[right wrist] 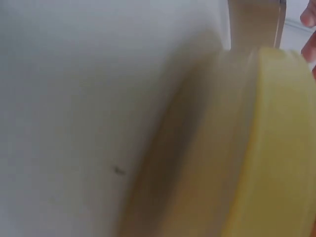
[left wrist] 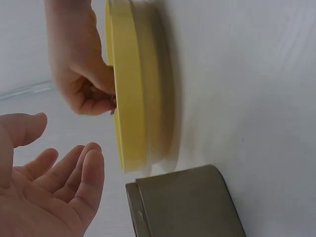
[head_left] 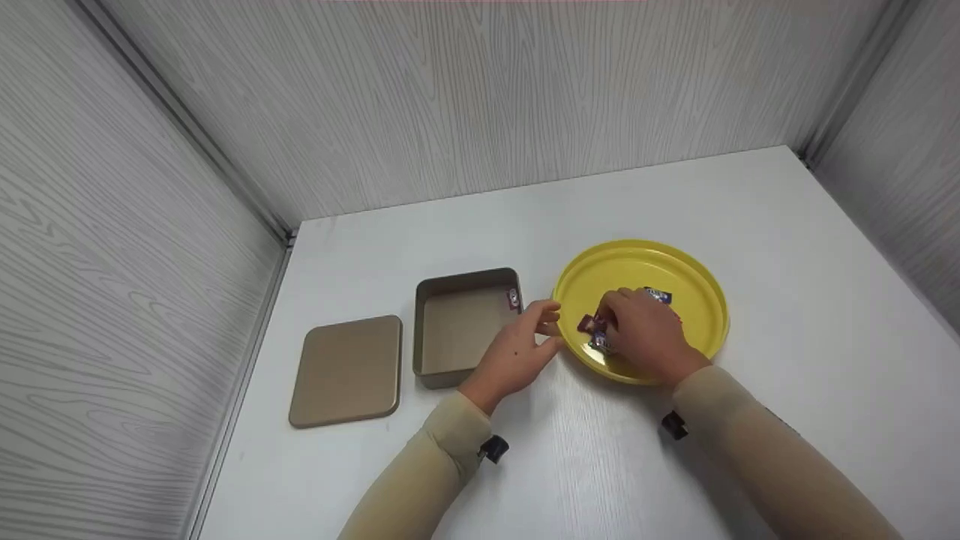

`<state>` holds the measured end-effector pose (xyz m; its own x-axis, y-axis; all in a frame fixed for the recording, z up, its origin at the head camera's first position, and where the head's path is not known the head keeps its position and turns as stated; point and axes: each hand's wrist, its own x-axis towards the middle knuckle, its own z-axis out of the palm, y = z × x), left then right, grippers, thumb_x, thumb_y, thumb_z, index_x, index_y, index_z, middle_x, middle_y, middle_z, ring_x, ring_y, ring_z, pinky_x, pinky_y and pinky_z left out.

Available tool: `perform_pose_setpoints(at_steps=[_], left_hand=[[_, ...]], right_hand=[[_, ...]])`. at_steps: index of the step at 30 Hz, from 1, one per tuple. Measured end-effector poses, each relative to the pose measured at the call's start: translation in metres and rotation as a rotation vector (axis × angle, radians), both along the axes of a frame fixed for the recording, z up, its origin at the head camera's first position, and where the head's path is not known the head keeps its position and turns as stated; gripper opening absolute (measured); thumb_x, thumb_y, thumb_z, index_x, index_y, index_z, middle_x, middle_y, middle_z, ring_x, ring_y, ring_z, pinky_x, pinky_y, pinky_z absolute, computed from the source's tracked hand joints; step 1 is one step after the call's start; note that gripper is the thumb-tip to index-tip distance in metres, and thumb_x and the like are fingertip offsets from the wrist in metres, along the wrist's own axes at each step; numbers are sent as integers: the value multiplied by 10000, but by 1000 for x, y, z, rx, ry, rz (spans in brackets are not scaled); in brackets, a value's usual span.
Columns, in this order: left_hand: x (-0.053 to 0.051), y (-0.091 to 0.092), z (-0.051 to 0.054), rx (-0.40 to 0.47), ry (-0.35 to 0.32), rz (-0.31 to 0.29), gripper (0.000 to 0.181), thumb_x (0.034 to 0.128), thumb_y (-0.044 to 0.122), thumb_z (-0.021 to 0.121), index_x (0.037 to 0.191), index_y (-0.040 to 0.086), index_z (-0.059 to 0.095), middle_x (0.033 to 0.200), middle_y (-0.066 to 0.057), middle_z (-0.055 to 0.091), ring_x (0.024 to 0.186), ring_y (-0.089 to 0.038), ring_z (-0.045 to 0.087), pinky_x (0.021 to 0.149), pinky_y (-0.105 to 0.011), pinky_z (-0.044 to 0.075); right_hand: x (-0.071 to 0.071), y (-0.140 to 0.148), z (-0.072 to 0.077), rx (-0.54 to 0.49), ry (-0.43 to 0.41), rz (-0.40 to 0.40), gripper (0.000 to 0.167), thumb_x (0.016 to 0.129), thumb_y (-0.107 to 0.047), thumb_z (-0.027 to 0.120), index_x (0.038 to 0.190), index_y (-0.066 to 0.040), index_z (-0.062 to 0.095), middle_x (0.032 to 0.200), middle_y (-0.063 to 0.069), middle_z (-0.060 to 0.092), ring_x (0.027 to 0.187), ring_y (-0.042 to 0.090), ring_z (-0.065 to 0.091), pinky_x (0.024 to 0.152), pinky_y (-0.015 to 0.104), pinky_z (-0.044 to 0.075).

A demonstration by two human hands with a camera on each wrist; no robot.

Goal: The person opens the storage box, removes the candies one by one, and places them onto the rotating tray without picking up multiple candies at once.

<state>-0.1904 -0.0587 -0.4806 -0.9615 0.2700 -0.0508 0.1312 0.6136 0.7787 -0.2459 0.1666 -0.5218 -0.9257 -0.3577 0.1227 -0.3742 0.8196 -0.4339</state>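
Observation:
A round yellow tray on the white table holds several small wrapped candies. Inside it, my right hand reaches down with curled fingers, pinching a small wrapped candy near the left side; other wrappers lie close by. In the left wrist view, only a sliver of wrapper shows at those fingertips. My left hand hovers between tray and tin, its fingers loosely spread and holding nothing. The square brown tin has one wrapped candy in its far right corner.
A flat square brown lid lies on the table left of the tin. Pale wood-grain panels rise behind the table and at both sides. The right wrist view is mostly the tray's outer wall, blurred.

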Motion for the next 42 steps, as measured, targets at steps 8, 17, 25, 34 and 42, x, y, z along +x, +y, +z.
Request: perform_pose_setpoints(at_steps=[8,17,25,34,42], left_hand=[[-16,-22,1,-32,4,141,444,1009,236,583,1438,174,488,1361,17,589,1215,-158,567,1023,-397,460],[-38,-45,-12,-168,-12,199,411,1050,232,516,1452,148,500,1449,-29,520,1315,-210,513,1073,-409,421],[-58,-43,-25,-397,-63,104,564,1009,144,480,1561,100,377,1613,-88,321,1462,-277,336,1177,-426,272],[-68,-34,-40,-677,-80,12,619,1020,169,398,1612,103,232,1668,-84,207,1502,-327,221,1168,-480,284],[-65,-32,-36,-690,-37,8,537,1053,216,341,1561,45,353,1651,-106,250,1476,-381,280,1168,-473,284]], right_hand=[[-3,13,-6,54,-30,-11,158,968,-97,561,1061,-113,688,1075,65,627,972,281,521,862,484,482],[2,22,-2,-15,54,-19,154,973,-152,567,1080,-104,667,1089,82,595,1034,302,503,937,482,460],[8,25,2,-49,46,-38,269,922,-148,620,1180,-82,651,1103,92,579,1070,319,499,904,480,469],[12,29,1,-63,59,-28,299,916,-168,636,1205,-90,635,1143,100,585,1106,314,525,976,495,460],[16,32,6,-91,42,-29,303,929,-171,629,1218,-81,625,1250,118,588,1244,344,491,1080,528,391]])
